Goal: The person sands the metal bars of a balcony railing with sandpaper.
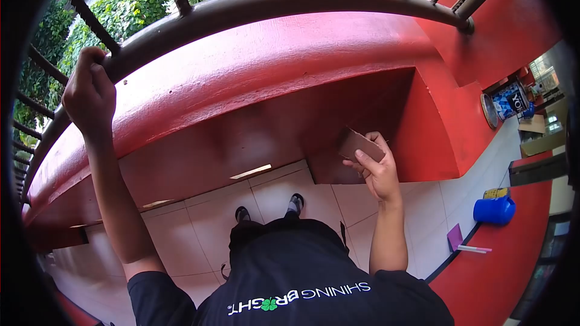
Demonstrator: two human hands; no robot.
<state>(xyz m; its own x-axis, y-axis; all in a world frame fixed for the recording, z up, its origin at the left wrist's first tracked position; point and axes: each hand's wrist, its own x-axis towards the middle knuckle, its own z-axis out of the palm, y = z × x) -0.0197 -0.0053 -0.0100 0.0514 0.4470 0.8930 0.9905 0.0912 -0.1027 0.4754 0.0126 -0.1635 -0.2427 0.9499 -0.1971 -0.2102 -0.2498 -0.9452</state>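
Note:
At the left, my left hand [90,93] is wrapped round the dark metal rail [241,17], by the foot of a twisted bar. Right of centre, my right hand [377,166] grips a small flat brown piece [362,145], perhaps sandpaper, between thumb and fingers. The piece is held in front of the recessed face of the red wall [272,121], and whether they touch cannot be told. Above that recess, the rounded red ledge [272,48] runs beneath the rail.
A paint can [507,102] stands at the far right near cardboard boxes [544,142]. A blue container [494,210] and a purple item [454,238] with sticks lie on the red surface [513,253] at lower right. My feet are on the tiled floor [205,223].

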